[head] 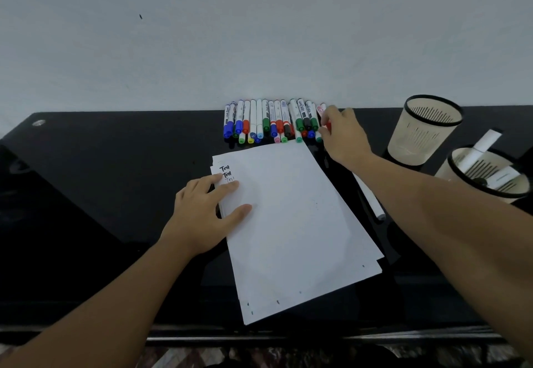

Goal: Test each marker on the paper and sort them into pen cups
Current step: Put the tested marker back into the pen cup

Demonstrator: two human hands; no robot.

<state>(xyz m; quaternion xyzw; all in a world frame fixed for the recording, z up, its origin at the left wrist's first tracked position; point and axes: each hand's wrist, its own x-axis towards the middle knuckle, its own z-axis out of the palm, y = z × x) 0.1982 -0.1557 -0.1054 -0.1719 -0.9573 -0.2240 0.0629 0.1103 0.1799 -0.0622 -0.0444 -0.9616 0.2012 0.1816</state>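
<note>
A row of several capped markers [271, 121] lies against the wall at the back of the black desk. My right hand [343, 137] reaches to the row's right end and pinches a red-capped marker [322, 112] there. My left hand [204, 214] rests flat, fingers spread, on the left edge of a stack of white paper [294, 223] that bears three small "Test" scribbles near its top left corner. Two beige pen cups stand at the right: the far cup [424, 131] looks empty, the near cup [487, 177] holds a few markers.
A white marker [370, 200] lies on the desk [86, 194] just right of the paper, under my right forearm. The white wall runs directly behind the marker row. The desk's front edge is near the bottom of the view.
</note>
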